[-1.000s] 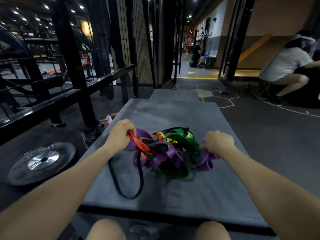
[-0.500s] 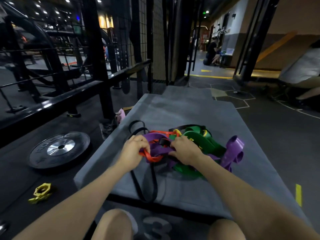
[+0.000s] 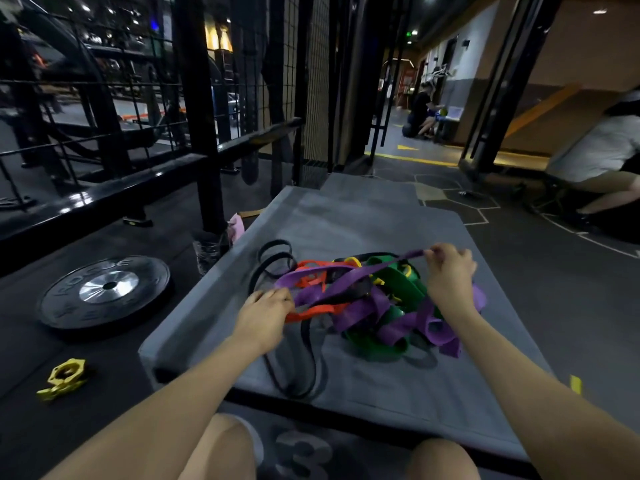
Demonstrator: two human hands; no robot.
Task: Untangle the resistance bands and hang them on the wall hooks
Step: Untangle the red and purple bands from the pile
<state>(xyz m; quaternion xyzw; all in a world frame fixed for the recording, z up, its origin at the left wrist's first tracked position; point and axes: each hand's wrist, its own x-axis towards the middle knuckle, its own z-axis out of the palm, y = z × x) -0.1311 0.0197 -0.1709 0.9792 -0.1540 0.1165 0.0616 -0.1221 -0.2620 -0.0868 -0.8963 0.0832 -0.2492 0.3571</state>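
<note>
On the grey mat in front of the person's knees there's a messy pile of bands, purple, green, orange, yellow and black all knotted together, sitting roughly mid-mat. The right hand is raised a bit over the far right side of the pile, thumb and fingers pinched on a purple band that runs taut from there down and left across the top of the heap. The left hand is low at the pile's left edge, fingers curled in around the orange band, though exactly which strands it's got is hard to make out. A black band loops out of the tangle toward the near edge of the mat, and more black loops lie at the far left of the pile. Off the mat to the left, a weight plate lies flat on the floor, with a yellow collar nearer the camera. Black rack bars stand behind that.
</note>
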